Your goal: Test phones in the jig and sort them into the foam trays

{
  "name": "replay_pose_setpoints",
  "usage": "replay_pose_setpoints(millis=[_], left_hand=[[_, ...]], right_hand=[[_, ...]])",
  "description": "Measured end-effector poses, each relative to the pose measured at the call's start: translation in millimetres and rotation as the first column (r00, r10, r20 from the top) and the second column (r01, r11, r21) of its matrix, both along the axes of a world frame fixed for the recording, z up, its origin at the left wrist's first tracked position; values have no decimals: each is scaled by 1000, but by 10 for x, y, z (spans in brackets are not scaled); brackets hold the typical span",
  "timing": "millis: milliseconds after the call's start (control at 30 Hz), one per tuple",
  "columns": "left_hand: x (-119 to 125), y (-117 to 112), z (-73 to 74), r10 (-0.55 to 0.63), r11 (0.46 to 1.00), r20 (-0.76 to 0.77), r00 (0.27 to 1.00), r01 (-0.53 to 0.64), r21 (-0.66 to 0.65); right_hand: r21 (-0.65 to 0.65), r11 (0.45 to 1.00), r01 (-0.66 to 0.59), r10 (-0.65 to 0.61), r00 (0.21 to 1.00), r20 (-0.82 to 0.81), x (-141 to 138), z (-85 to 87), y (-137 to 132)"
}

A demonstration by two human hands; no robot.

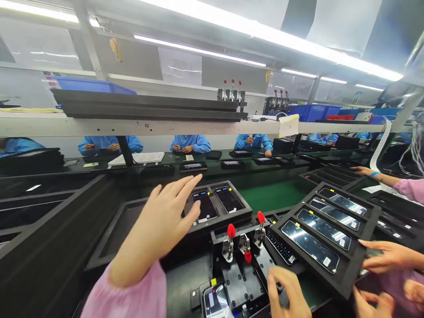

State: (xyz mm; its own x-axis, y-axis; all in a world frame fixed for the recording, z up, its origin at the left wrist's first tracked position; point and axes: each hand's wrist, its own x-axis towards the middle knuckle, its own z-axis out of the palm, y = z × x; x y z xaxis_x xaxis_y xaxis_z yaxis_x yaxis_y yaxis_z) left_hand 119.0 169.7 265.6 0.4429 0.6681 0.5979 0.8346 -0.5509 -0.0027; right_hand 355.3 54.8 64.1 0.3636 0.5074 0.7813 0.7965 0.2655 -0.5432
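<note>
My left hand (pixel 168 212) is raised with its fingers stretched out and nothing in it. It hovers in front of a black foam tray (pixel 243 213) holding phones, one of them a dark phone (pixel 203 206) with a yellow tab. My right hand (pixel 286 291), cut off by the bottom edge, is beside a black clamp fixture (pixel 243 280); its fingers are bent with a gap between them, and I see nothing held. Red-tipped toggle clamps (pixel 231 232) stand on the fixture, two tips up and one down. A lit phone (pixel 216 302) lies at its left side.
At right, a co-worker's hands (pixel 391 257) hold a black tray (pixel 359 256) of several phones, tilted over other trays. Another pink-sleeved arm (pixel 384 177) reaches in behind. A high-walled black tray (pixel 49 238) stands left. People in blue sit beyond the green belt (pixel 271 194).
</note>
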Motion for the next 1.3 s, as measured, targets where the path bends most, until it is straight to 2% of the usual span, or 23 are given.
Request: replay_pose_setpoints(millis=[33, 100, 200, 300, 367, 433, 500, 600, 767, 1033, 1300], left_hand=[[-117, -227, -29, 0, 1000, 51, 999, -1, 15], [-313, -607, -232, 15, 1000, 130, 991, -14, -6], [-465, -934, -814, 12, 980, 151, 988, 19, -200], [-441, -1030, -1479, 2, 886, 175, 985, 79, -456], [-369, -1046, -1838, -1, 832, 226, 974, 126, -540], [-297, -1065, -2091, -11, 802, 294, 956, 184, -568], [-244, -1090, -2248, -19, 794, 367, 930, 238, -559], [-200, -1119, -2365, -26, 800, 444, 895, 285, -528], [-168, -1116, -2451, -51, 800, 473, 879, 320, -508], [-167, -1132, -2491, -58, 821, 446, 893, 297, -488], [-190, -1124, -2539, -93, 806, 436, 895, 325, -495]], right_hand=[[-32, 999, 2, -3, 1000, -7, 10, 19, 89], [-152, 988, -27, 24, 999, -22, 30, 62, 253], [-335, 931, -145, 132, 989, -63, 9, 106, 414], [-405, 889, -215, 192, 977, -96, -56, 113, 473], [-405, 885, -231, 205, 973, -107, -87, 108, 481], [-389, 889, -242, 209, 970, -124, -101, 102, 481], [-378, 890, -256, 213, 965, -153, -102, 96, 478], [-374, 881, -288, 225, 953, -204, -98, 88, 470], [-371, 870, -324, 244, 938, -247, -93, 96, 437], [-397, 850, -345, 269, 934, -236, -102, 75, 437], [-396, 852, -342, 263, 934, -241, -94, 46, 441]])
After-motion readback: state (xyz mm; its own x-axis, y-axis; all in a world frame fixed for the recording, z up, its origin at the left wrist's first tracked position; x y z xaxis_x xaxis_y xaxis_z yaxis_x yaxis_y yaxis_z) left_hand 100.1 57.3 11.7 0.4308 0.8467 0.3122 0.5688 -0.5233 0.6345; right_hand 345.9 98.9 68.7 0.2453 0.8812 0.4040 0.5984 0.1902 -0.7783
